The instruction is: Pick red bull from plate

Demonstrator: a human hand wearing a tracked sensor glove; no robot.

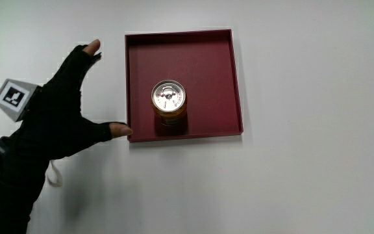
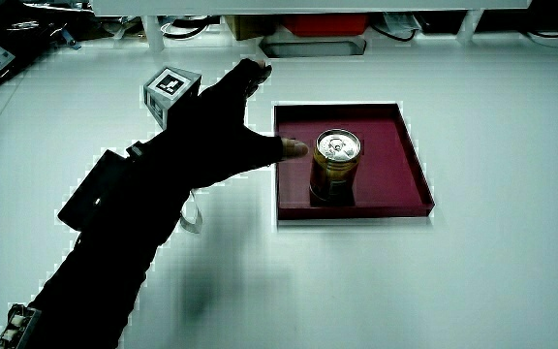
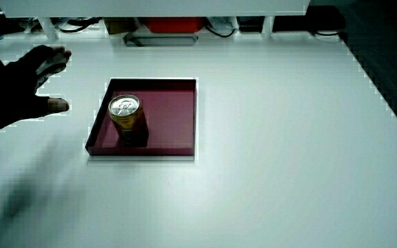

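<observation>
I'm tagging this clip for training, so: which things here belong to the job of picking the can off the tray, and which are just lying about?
Belongs to the job:
- can, upright in the tray
- dark red tray
- the hand, open, beside the tray, not touching the can

Just lying about:
- white table
- patterned cube on the hand's back
- clutter by the low partition in both side views

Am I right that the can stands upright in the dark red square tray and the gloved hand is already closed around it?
Not quite. The can does stand upright in the dark red tray, but the hand is not closed around it: the main view shows it beside the tray with fingers spread, holding nothing and apart from the can.
</observation>
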